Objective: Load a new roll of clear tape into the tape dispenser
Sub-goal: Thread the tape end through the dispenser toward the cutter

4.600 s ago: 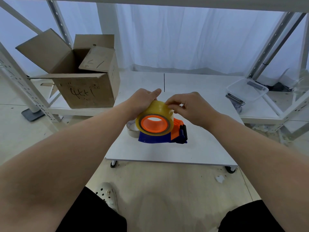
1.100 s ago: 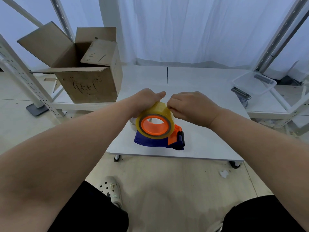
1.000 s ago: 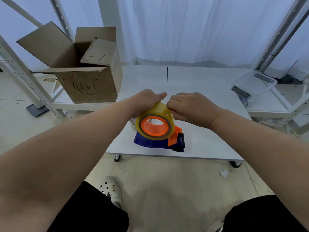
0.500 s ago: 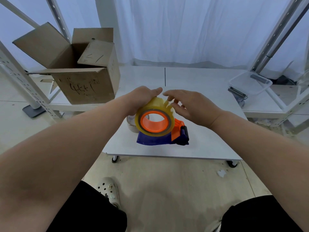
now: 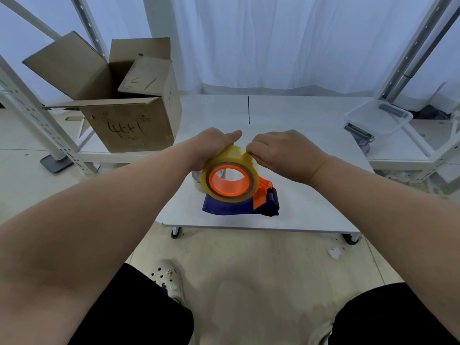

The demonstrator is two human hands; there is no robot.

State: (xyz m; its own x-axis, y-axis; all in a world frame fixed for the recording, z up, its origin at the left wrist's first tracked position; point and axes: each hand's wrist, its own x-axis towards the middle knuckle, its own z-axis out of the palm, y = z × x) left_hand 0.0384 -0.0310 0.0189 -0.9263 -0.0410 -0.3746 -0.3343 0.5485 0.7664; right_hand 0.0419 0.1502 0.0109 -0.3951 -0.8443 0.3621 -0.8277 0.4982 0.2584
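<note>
The roll (image 5: 232,158) sits on the dispenser (image 5: 229,207), axis facing me. My left hand (image 5: 214,144) grips its top-left, and my right hand (image 5: 281,153), just beside, pinches its top-right edge.

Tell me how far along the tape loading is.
Done: the clear tape roll sits on the orange hub of the tape dispenser. In hand: the left hand holds the roll while the right hand fingers pinch at its top edge, apparently picking the tape end loose. Left: pull that end free and thread it to the front roller; no tape visibly reaches it yet.
</note>
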